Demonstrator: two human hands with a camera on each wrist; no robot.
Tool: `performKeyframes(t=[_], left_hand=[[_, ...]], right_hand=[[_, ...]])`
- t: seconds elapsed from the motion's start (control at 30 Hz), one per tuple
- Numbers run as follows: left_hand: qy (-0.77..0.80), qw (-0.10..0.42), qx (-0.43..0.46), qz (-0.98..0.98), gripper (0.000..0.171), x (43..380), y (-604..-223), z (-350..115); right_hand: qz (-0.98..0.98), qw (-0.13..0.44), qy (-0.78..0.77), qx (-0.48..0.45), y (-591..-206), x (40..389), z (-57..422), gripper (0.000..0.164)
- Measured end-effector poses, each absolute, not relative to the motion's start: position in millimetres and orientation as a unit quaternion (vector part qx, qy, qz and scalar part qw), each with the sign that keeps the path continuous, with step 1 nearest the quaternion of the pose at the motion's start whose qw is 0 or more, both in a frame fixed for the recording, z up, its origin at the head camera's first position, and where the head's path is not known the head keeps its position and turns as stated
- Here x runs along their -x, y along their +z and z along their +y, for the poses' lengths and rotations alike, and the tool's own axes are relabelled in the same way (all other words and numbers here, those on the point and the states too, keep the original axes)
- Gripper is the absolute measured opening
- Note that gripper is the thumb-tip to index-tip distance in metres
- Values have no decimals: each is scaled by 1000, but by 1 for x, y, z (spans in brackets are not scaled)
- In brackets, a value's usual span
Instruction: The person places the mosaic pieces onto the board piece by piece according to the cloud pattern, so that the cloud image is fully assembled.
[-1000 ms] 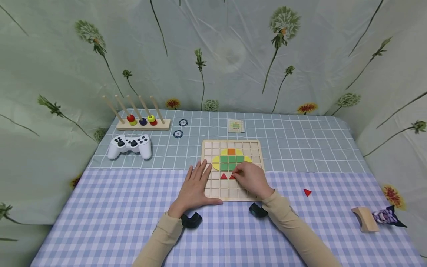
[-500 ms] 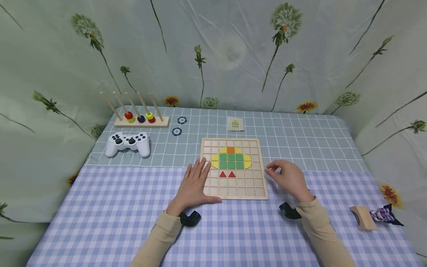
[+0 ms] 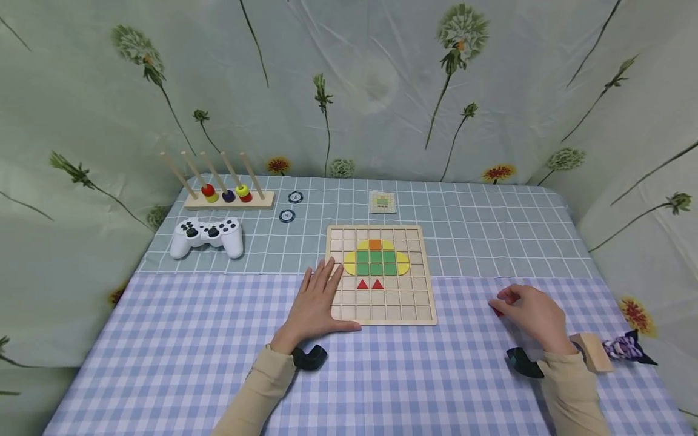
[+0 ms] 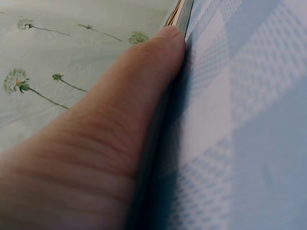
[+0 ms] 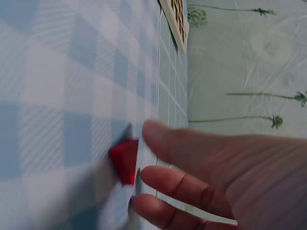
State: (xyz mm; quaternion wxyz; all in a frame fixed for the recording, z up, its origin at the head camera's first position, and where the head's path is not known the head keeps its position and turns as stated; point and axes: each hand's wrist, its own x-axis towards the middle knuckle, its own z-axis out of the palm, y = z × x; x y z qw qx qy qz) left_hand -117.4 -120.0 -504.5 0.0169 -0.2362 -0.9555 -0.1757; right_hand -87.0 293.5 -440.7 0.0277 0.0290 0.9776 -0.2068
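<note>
A square wooden grid board [image 3: 400, 313] lies near the middle of the table in the head view. Set in it are green squares [image 3: 376, 257], yellow curved pieces [image 3: 349, 264], an orange square [image 3: 375, 244] and two red triangles [image 3: 362, 284]. My left hand [image 3: 309, 310] rests with spread fingers on the board's left side, its thumb along the front edge. Over to the right, my right hand [image 3: 534, 316] hovers low beside a loose red triangle [image 5: 124, 160]. In the right wrist view, thumb and fingers are parted, their tips close to that triangle without closing round it.
Behind the board lies a small pattern card [image 3: 382, 202]. At back left are a peg stand [image 3: 229, 204] with coloured beads, a white game controller [image 3: 207, 236] and two round chips [image 3: 286, 216]. A wooden arch block [image 3: 597, 352] and a purple wrapped item [image 3: 627, 349] lie right.
My right hand has left the board and moved right to the loose red triangle. The second red triangle now shows fully on the board. My left hand has stayed put.
</note>
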Motion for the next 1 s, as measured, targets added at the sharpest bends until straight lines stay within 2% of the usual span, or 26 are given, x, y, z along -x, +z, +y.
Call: performKeyframes(t=[0.17,0.47,0.83,1.0], left_hand=[[-172,10,233,-957,123,118,-504,-121],[-168,0,231,-958,124,118,-504,-121],[-166,0,230,-959,124,118,-505,-120],[-166,0,230,-959,124,118,-504,-121]], right_hand=[[975,47,-214,-35,-442,81,299,46],[973,20,-230,-17,-450,74,298,18],[969,36,-243,7,-455,82,305,15],[965,7,-264,6,-456,83,292,18]])
